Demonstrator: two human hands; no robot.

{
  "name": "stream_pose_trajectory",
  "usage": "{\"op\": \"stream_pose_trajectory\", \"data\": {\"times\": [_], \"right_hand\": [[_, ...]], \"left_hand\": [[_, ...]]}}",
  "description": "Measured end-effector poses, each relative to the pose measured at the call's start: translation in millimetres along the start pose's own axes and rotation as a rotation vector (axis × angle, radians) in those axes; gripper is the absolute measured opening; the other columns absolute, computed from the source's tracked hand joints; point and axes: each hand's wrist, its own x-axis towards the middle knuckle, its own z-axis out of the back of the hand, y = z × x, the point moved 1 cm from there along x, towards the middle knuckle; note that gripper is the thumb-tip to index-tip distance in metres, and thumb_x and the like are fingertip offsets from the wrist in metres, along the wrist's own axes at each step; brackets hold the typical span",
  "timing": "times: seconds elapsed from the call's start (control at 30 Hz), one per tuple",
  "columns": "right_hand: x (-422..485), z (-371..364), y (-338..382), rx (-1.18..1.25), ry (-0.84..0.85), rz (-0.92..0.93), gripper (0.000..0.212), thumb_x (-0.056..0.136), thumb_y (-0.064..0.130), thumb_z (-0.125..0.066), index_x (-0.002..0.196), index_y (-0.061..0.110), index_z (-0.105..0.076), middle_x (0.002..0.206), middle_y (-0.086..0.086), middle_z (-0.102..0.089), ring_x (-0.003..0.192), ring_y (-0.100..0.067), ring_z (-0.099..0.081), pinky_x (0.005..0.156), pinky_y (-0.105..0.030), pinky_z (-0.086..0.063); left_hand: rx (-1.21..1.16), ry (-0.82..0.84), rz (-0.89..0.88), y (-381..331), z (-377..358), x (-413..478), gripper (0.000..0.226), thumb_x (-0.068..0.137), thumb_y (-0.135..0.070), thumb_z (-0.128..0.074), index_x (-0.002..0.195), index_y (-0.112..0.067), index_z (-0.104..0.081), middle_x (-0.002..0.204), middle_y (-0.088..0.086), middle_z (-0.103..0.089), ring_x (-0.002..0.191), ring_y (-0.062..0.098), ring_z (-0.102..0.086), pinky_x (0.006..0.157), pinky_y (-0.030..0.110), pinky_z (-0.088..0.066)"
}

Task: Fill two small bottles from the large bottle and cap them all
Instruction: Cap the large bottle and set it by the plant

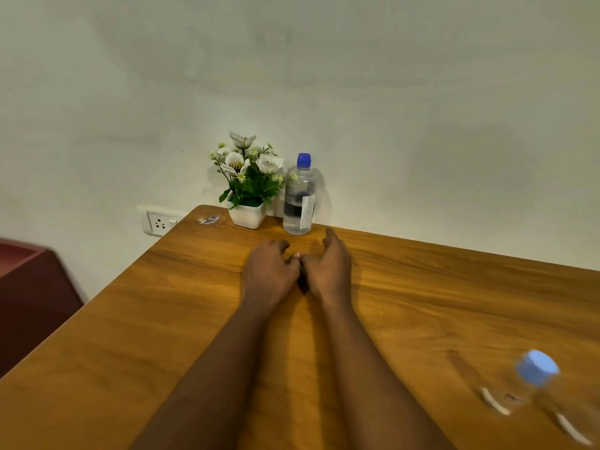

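Wood-grain laminate forms the brown table top (422, 297), on which both forearms lie extended. The left hand (271, 271) and the right hand (329, 267) rest side by side with thumbs touching; the left fingers are loosely curled, the right more open with a finger pointing forward, and neither holds anything. Just beyond the fingertips, against the wall, stands a clear plastic bottle with a dark blue screw cap (299, 196), upright, capped and apparently mostly full. To its left, beyond the left hand, sits a white square pot of artificial white flowers (248, 186), nearly touching the bottle. Near the right elbow stands a second clear bottle with a pale blue cap (545, 384), blurred; its size and fill cannot be determined. A further bottle is not in view. Judgement: no pouring has begun, and the step in hand is likely to fetch the capped bottle ahead. Recommended practice: take it around the body with one hand, draw it clear of the flowers before lifting, and steady the base while the other hand unscrews the cap, since thin plastic yields when squeezed.
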Motion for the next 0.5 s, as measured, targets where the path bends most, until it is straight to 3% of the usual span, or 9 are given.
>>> {"op": "stream_pose_trajectory", "data": {"times": [0.17, 0.4, 0.5], "right_hand": [[-51, 33, -2, 0.017, 0.019, 0.007, 0.067, 0.088, 0.017, -0.069, 0.147, 0.015, -0.039, 0.144, -0.008, -0.051, 0.131, -0.021, -0.049, 0.106, -0.038, -0.045], [-129, 89, -13, 0.108, 0.032, 0.020, 0.047, 0.089, 0.013, -0.067, 0.135, 0.010, -0.055, 0.130, -0.007, -0.063, 0.113, -0.015, -0.061, 0.091, -0.020, -0.048], [-157, 113, -21, 0.118, 0.028, 0.025, 0.041, 0.089, 0.013, -0.067, 0.129, 0.008, -0.060, 0.124, -0.007, -0.067, 0.102, -0.011, -0.063, 0.086, -0.019, -0.048]], "left_hand": [[-0.043, 0.001, -0.018, -21, 10, -56, 0.039, 0.093, -0.029, -0.058, 0.126, -0.011, -0.061, 0.122, 0.008, -0.064, 0.110, 0.020, -0.059, 0.097, 0.037, -0.047], [-0.162, -0.017, -0.025, -58, 20, -149, 0.033, 0.092, -0.020, -0.057, 0.122, -0.009, -0.064, 0.120, 0.008, -0.065, 0.109, 0.021, -0.060, 0.096, 0.035, -0.048], [-0.200, -0.019, -0.028, -74, 22, -185, 0.031, 0.092, -0.019, -0.057, 0.119, -0.008, -0.066, 0.117, 0.009, -0.066, 0.108, 0.021, -0.060, 0.094, 0.035, -0.048]]}}
